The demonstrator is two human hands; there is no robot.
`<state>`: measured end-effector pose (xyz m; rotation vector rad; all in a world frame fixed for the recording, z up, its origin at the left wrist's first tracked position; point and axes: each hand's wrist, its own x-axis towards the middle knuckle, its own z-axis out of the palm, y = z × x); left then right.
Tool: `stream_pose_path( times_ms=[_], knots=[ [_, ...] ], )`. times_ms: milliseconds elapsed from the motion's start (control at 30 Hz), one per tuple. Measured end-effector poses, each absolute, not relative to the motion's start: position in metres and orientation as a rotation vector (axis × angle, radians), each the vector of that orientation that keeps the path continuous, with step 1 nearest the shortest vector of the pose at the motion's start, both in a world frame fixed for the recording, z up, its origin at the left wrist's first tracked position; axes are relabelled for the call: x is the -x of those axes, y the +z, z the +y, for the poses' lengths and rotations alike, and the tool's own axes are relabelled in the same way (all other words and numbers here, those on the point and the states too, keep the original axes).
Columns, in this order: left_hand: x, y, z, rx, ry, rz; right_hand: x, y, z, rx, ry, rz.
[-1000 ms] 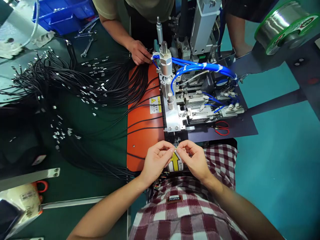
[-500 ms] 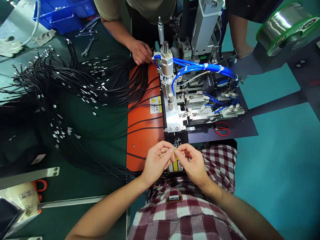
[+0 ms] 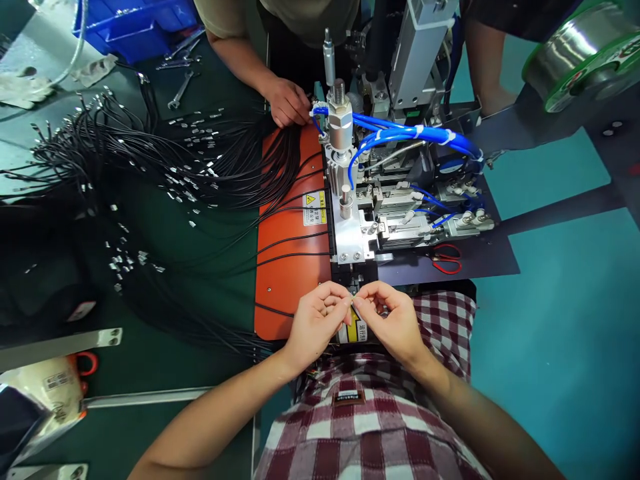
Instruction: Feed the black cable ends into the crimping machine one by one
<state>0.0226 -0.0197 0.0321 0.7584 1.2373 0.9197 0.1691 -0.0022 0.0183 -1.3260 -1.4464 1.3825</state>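
My left hand (image 3: pixel 320 320) and my right hand (image 3: pixel 387 320) meet fingertip to fingertip at the front end of the machine. Both pinch thin, light-coloured wire ends (image 3: pixel 353 299), mostly hidden by the fingers. A black cable (image 3: pixel 274 310) crosses the orange plate (image 3: pixel 280 287) and disappears behind my left hand. Several other black cables lie over the plate and enter the metal clamping machine (image 3: pixel 347 237). Under my fingers shows a yellow and white label (image 3: pixel 357 331).
Bundles of black cables (image 3: pixel 200 177) with metal tips spread over the dark green table. Across from me, a co-worker's hand (image 3: pixel 287 103) touches the cables by the machine. Red-handled scissors (image 3: pixel 447 259), a solder wire spool (image 3: pixel 575 60), wrenches (image 3: pixel 181 90) and a blue bin (image 3: pixel 135 30) surround the work.
Both hands stay pinched together, with the fingertips shifted slightly and less of the wires showing. The whole view has moved a little; the co-worker's hand remains at the cables.
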Motion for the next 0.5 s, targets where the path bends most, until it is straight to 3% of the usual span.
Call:
stream_pose_path(
  times_ms=[500],
  knots=[
    [-0.0241,0.0294,-0.0229,-0.752,0.928,1.225,-0.1649,0.0148,-0.0061,1.321,1.428,-1.319]
  ],
)
